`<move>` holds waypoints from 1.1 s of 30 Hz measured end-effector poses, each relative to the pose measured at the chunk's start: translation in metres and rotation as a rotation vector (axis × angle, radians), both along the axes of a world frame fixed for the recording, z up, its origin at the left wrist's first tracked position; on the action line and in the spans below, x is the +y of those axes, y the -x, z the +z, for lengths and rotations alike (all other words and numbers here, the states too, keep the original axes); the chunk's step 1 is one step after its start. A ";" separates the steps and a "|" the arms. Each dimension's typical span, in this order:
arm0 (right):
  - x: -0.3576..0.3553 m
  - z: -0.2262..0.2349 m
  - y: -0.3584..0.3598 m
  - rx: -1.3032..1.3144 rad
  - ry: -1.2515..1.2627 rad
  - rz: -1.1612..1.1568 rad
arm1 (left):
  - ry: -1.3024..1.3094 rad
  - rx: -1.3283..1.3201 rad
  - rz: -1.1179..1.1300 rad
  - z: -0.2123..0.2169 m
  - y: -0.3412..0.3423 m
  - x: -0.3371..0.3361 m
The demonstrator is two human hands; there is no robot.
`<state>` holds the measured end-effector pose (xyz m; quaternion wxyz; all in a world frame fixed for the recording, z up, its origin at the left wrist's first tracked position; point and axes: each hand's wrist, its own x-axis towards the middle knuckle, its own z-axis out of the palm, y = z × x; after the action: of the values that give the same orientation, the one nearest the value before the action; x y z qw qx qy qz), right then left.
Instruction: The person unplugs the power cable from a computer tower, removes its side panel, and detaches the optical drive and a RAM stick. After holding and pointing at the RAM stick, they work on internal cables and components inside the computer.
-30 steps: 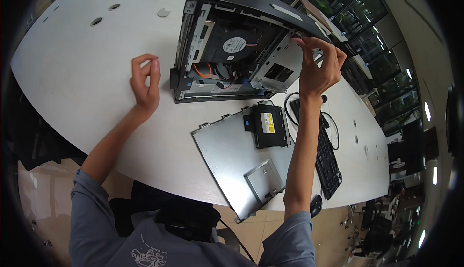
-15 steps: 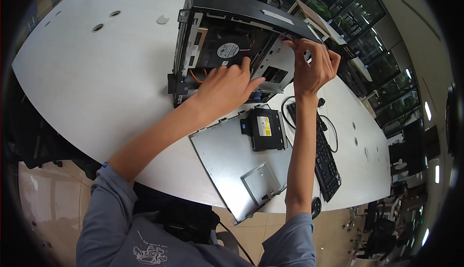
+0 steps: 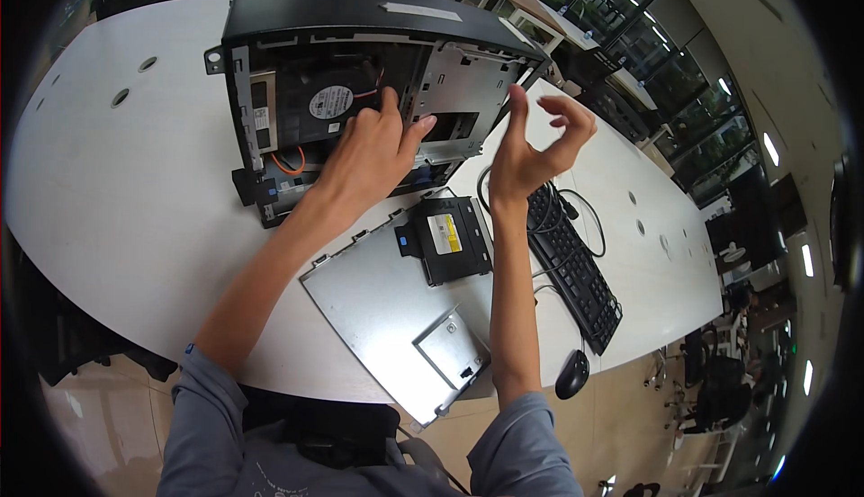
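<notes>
An opened black desktop computer case (image 3: 297, 20) stands on its edge at the far side of the table, its inside facing me. My left hand (image 3: 369, 151) reaches into it by the black fan housing (image 3: 306, 79), thumb and index finger apart and index fingertip near a thin cable. The other fingers curl against the housing, partly hidden. To the hand's right is a bare metal drive bracket (image 3: 463, 92). My right hand (image 3: 535, 155) is in the air just off the case's right end, thumb and fingers apart, holding nothing. An orange cable (image 3: 288, 166) loops below the fan.
Nearer me lies a silvery metal side panel (image 3: 369, 290), with a black optical drive (image 3: 450, 241) and a small metal bracket (image 3: 450, 349) on it. A black keyboard (image 3: 576, 272) with its cable and a black mouse (image 3: 572, 375) are at the right. Round cable holes (image 3: 121, 98) dot the white table.
My right hand has let go of the case's right edge and opened beside it. My left hand stays by the fan. The view has shifted, so the case appears farther left.
</notes>
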<state>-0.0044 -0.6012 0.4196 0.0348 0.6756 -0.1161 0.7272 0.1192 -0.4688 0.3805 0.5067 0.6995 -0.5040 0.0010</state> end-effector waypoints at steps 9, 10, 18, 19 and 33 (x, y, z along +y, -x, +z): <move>-0.043 -0.029 0.006 0.197 -0.675 0.578 | -0.028 0.003 0.006 0.002 0.002 -0.001; -0.046 -0.038 0.006 0.238 -0.727 0.668 | -0.013 -0.010 0.011 0.001 0.001 -0.001; -0.050 -0.065 0.010 0.499 -1.019 0.979 | -0.040 -0.019 0.026 0.002 0.001 -0.001; -0.051 -0.066 0.010 0.497 -1.021 0.980 | -0.042 -0.020 0.031 0.004 0.002 -0.001; -0.056 -0.066 0.012 0.576 -1.007 0.849 | -0.107 -0.099 0.095 0.009 0.009 0.002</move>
<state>-0.0164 -0.6573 0.3533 -0.5378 0.7614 -0.1509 0.3290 0.1104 -0.4664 0.3900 0.4425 0.7478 -0.4938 0.0329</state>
